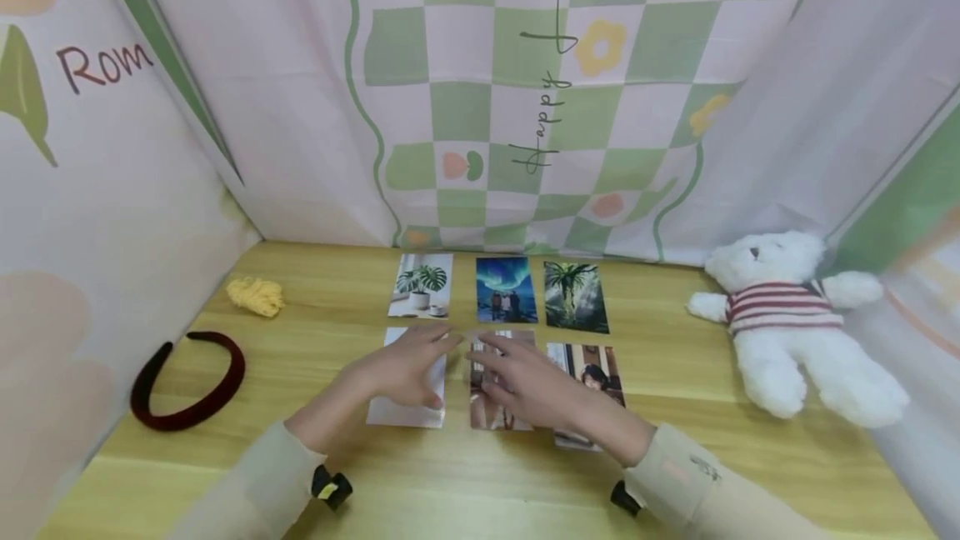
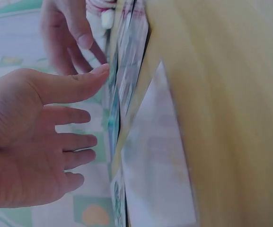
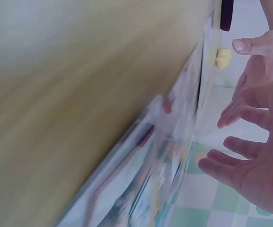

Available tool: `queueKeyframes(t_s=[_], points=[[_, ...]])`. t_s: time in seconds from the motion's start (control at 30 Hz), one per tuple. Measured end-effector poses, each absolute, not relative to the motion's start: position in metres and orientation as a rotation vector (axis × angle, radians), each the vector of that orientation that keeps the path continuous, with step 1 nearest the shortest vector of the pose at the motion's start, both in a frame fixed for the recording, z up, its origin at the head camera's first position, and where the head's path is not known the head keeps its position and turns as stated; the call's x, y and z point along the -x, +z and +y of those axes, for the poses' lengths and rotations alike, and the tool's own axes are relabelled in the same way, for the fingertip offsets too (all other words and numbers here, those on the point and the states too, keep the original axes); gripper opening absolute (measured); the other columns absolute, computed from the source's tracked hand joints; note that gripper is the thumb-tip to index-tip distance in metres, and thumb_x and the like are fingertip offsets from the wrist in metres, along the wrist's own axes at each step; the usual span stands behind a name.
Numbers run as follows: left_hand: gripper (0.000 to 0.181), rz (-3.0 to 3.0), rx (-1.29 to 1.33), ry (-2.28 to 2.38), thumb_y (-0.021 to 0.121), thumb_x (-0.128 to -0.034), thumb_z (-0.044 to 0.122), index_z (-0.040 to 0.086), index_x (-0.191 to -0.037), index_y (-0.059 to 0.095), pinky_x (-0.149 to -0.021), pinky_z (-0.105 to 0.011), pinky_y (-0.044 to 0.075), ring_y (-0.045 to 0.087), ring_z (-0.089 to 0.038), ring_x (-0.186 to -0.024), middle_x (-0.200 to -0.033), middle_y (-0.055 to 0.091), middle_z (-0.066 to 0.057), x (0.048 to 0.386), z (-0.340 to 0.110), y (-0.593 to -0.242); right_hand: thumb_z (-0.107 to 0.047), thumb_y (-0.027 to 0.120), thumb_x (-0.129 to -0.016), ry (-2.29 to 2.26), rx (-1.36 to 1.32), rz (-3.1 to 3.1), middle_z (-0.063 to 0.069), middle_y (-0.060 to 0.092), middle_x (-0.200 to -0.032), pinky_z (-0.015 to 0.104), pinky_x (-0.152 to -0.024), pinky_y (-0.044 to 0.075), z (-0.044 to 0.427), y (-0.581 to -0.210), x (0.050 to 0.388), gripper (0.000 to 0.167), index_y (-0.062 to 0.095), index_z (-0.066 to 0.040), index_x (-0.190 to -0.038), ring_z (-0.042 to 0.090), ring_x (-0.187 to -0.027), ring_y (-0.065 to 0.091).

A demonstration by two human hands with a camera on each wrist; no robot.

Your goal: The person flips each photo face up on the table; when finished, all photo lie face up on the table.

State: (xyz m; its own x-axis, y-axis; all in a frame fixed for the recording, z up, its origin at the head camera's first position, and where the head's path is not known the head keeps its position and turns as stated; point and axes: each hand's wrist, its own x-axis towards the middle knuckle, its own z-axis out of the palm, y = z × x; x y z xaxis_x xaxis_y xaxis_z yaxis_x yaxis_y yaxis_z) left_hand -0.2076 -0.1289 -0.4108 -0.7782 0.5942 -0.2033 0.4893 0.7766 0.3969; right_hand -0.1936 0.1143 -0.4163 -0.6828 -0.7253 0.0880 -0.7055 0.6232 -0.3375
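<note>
My left hand (image 1: 405,363) hovers over a pale, nearly blank card (image 1: 401,415), fingers extended and holding nothing. Above a photo card (image 1: 487,417) in the middle of the near row is my right hand (image 1: 534,383), also empty, its fingers loosely spread. The wrist views show a gap between both hands and the cards. Partly covered by the right forearm lies a photo of a dark-haired person (image 1: 596,372). Behind them runs a far row: a potted plant photo (image 1: 420,290), an aurora photo (image 1: 506,286) and a green hanging-plant photo (image 1: 576,298).
On the left of the wooden table (image 1: 300,407) lie a yellow yarn bundle (image 1: 257,296) and a dark red headband (image 1: 225,386). A white teddy bear (image 1: 783,323) in a striped top lies at the right. Patterned curtains (image 1: 465,107) border the table's back and sides.
</note>
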Motion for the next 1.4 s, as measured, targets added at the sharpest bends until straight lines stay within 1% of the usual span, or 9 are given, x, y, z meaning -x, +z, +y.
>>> queueKeyframes(t_s=[0.2, 0.3, 0.5, 0.6, 0.77, 0.93, 1.13, 1.23, 1.4], points=[[0.104, 2.660, -0.788, 0.400, 0.090, -0.0780, 0.022, -0.002, -0.160, 0.032, -0.134, -0.059, 0.014, 0.025, -0.040, -0.161, -0.172, 0.026, -0.021, 0.210, -0.153, -0.407, -0.024, 0.059, -0.105, -0.708, 1.051, 2.578, 0.027, 0.033, -0.167, 0.065, -0.117, 0.045, 0.089, -0.408, 0.202, 0.058, 0.041, -0.013, -0.160, 0.046, -0.148, 0.045], [0.106, 2.653, -0.747, 0.395, 0.092, -0.0762, 0.021, -0.004, -0.160, 0.032, -0.133, -0.061, 0.016, 0.022, -0.042, -0.161, -0.172, 0.023, -0.023, 0.208, -0.164, -0.407, -0.027, 0.056, -0.106, -0.813, 0.943, 2.482, 0.025, 0.030, -0.169, 0.064, -0.120, 0.042, 0.078, -0.407, 0.204, 0.062, 0.035, -0.013, -0.162, 0.043, -0.152, 0.041], [0.108, 2.647, -0.696, 0.397, 0.092, -0.0741, 0.023, -0.007, -0.158, 0.032, -0.132, -0.064, 0.016, 0.023, -0.044, -0.160, -0.170, 0.022, -0.029, 0.201, -0.188, -0.414, -0.031, 0.055, -0.106, -0.969, 0.791, 2.355, 0.017, 0.025, -0.173, 0.062, -0.129, 0.030, 0.063, -0.415, 0.201, 0.063, 0.032, -0.011, -0.162, 0.037, -0.159, 0.030], [0.110, 2.633, -0.693, 0.400, 0.093, -0.0724, 0.024, -0.009, -0.158, 0.032, -0.132, -0.065, 0.015, 0.022, -0.046, -0.160, -0.170, 0.022, -0.030, 0.198, -0.197, -0.415, -0.033, 0.054, -0.107, -0.964, 0.768, 2.339, 0.016, 0.024, -0.174, 0.060, -0.130, 0.028, 0.058, -0.417, 0.200, 0.064, 0.031, -0.011, -0.162, 0.035, -0.160, 0.028], [0.112, 2.588, -0.659, 0.371, 0.093, -0.0736, 0.026, -0.007, -0.159, 0.030, -0.132, -0.065, 0.012, 0.018, -0.044, -0.162, -0.172, 0.019, -0.028, 0.194, -0.205, -0.414, -0.032, 0.052, -0.108, -0.923, 0.798, 2.376, 0.017, 0.029, -0.171, 0.055, -0.130, 0.032, 0.052, -0.419, 0.204, 0.063, 0.031, -0.007, -0.161, 0.034, -0.158, 0.033], [0.109, 2.578, -0.656, 0.328, 0.093, -0.0748, 0.028, -0.007, -0.158, 0.032, -0.133, -0.064, 0.014, 0.019, -0.043, -0.162, -0.172, 0.022, -0.026, 0.193, -0.203, -0.415, -0.029, 0.052, -0.108, -0.926, 0.820, 2.386, 0.020, 0.032, -0.169, 0.055, -0.130, 0.032, 0.050, -0.420, 0.207, 0.061, 0.032, -0.003, -0.159, 0.036, -0.157, 0.035], [0.108, 2.610, -0.650, 0.324, 0.093, -0.0742, 0.026, -0.008, -0.157, 0.033, -0.132, -0.064, 0.015, 0.021, -0.043, -0.161, -0.171, 0.022, -0.027, 0.192, -0.199, -0.420, -0.031, 0.052, -0.108, -0.948, 0.781, 2.368, 0.020, 0.033, -0.169, 0.056, -0.130, 0.032, 0.048, -0.420, 0.207, 0.062, 0.033, -0.004, -0.160, 0.037, -0.156, 0.035], [0.108, 2.616, -0.632, 0.345, 0.093, -0.0747, 0.025, -0.007, -0.158, 0.033, -0.133, -0.064, 0.016, 0.022, -0.042, -0.161, -0.172, 0.022, -0.025, 0.192, -0.199, -0.422, -0.030, 0.053, -0.107, -1.040, 0.652, 2.348, 0.020, 0.035, -0.167, 0.058, -0.128, 0.034, 0.046, -0.419, 0.205, 0.060, 0.035, -0.006, -0.159, 0.038, -0.154, 0.039], [0.107, 2.611, -0.593, 0.408, 0.093, -0.0755, 0.022, -0.004, -0.159, 0.032, -0.132, -0.064, 0.016, 0.023, -0.042, -0.161, -0.173, 0.020, -0.023, 0.191, -0.202, -0.425, -0.025, 0.058, -0.102, -1.401, 0.242, 2.170, 0.021, 0.034, -0.167, 0.061, -0.118, 0.045, 0.039, -0.412, 0.200, 0.058, 0.042, -0.007, -0.154, 0.045, -0.146, 0.047]])
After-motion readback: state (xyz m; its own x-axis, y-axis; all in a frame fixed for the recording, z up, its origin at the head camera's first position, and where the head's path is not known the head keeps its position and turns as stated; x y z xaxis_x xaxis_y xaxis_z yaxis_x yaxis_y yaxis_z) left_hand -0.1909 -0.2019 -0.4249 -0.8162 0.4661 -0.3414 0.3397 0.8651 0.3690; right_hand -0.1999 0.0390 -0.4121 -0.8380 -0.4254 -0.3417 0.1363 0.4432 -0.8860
